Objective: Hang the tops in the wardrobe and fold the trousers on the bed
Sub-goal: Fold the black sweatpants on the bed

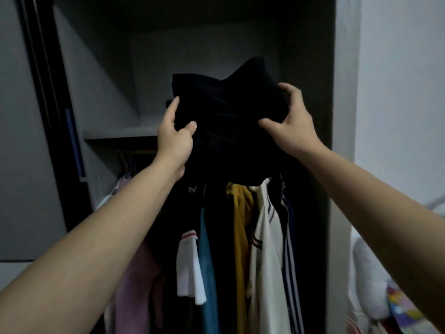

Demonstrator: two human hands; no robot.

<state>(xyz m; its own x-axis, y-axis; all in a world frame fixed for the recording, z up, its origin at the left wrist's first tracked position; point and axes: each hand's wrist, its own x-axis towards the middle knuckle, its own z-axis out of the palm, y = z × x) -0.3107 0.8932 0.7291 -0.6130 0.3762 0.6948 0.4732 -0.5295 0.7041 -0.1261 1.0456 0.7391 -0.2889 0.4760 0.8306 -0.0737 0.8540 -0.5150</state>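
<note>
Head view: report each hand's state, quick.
Left hand: grips the dark bundled garment at its left side.
Right hand: grips the same garment at its right side.

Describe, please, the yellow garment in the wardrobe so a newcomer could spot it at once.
Start at the grey wardrobe and look below its shelf at the hanging clothes. Just left of a cream striped top hangs the yellow garment, the only mustard-coloured piece there.

Right edge: pale wall (pixel 397 92), plain, lit brighter than the rest. Lower right: white fluffy object (pixel 368 273), kind unclear, just beside a multicoloured patterned cloth (pixel 404 309). Far left: flat grey panel (pixel 19 141); a dark upright frame (pixel 45 92) beside it carries a narrow blue strip (pixel 74 143).
</note>
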